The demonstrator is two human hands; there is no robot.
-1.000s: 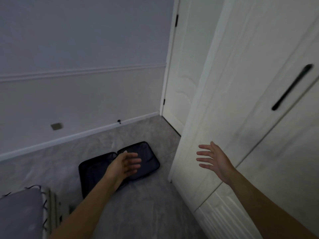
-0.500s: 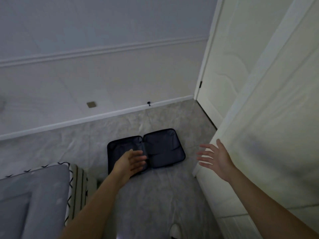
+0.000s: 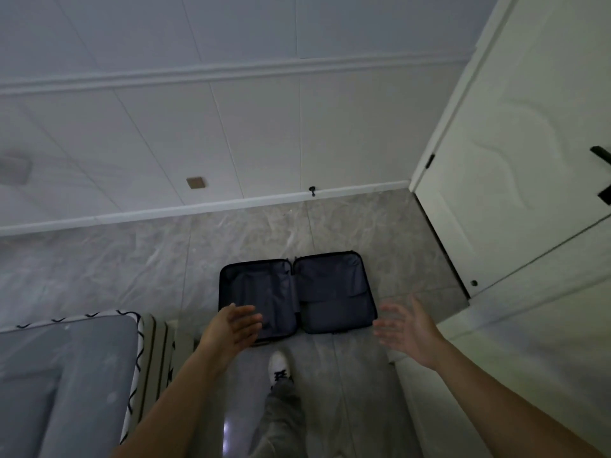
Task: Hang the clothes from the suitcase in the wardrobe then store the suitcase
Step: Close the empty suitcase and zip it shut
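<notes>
Dark navy, fabric-lined and rectangular, the suitcase (image 3: 334, 292) lay splayed open on the grey marbled floor (image 3: 132, 266), between the wall's edge and the person's white shoe (image 3: 278, 365). Both halves looked empty. The left hand (image 3: 231, 328) and right hand (image 3: 408, 328) hovered at its front corners, fingers spread apart, gripping nothing. Lifted by one half, I reckoned, the other would flop and swing. The shoe stood near enough the rim to trip.

The grey marble floor (image 3: 330, 226) carries an open dark suitcase (image 3: 297, 294).
</notes>
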